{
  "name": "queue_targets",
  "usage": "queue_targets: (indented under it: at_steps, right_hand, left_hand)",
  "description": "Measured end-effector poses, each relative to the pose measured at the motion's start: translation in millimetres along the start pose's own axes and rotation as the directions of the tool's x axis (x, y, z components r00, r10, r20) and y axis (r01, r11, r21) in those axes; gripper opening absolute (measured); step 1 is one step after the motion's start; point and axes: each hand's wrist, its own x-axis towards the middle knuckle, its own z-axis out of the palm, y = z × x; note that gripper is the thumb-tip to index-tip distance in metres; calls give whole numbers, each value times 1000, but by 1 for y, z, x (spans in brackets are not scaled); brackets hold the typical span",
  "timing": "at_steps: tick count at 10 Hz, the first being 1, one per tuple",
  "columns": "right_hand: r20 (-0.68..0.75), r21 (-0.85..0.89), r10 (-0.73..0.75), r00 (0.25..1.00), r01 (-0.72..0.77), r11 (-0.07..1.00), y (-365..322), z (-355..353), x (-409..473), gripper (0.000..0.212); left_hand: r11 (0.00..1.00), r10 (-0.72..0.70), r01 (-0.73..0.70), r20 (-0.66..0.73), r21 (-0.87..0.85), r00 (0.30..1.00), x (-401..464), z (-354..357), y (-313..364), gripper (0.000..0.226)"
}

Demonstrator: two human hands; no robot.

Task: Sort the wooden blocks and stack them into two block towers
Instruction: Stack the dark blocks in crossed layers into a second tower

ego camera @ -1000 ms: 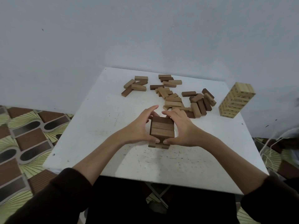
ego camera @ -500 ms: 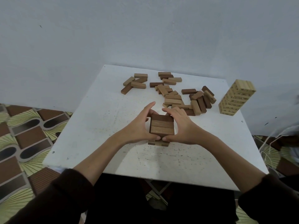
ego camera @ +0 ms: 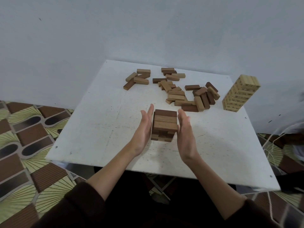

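Observation:
A short tower of brown wooden blocks (ego camera: 165,125) stands in the middle of the white table (ego camera: 102,129). My left hand (ego camera: 142,129) lies flat against its left side, fingers straight. On the tower's right side my right hand (ego camera: 185,130) is also flat with straight fingers, close to or just touching the blocks. Several loose light and dark blocks (ego camera: 177,92) lie scattered behind the tower. A small heap of loose blocks (ego camera: 137,79) sits at the back left. A taller tower of pale blocks (ego camera: 240,94) stands at the right back of the table.
The table's near edge (ego camera: 148,170) runs just in front of my forearms. A patterned floor (ego camera: 24,145) shows to the left. Pale cords (ego camera: 271,145) hang off the right side. A grey wall rises behind the table.
Both hands have uncurled from around the brown tower's corners and now lie flat along its left and right sides. The tower stands in the same place.

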Motion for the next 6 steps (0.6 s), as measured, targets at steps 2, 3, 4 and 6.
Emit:
queue_targets:
  at_steps: [2,3,4,6]
  right_hand:
    - [57,-12,49,997,-49,999,8,0,-1,49]
    - [75,21,38,996,-40,999,7,4,-1,65]
    - [93,16,53,994,-54,998,7,5,-1,59]
    - [76,44,63,995,-67,997,10,8,-1,66]
  left_hand:
    - [999,18,-14,72,-47,997,1,8,-1,126]
    - [996,38,-31,92,-81,995,0,9,2,128]
    - [994,26,-17,88,-106,996,1,9,1,128]
    - [996,40,-32,88,-85,995,2,9,-2,124]
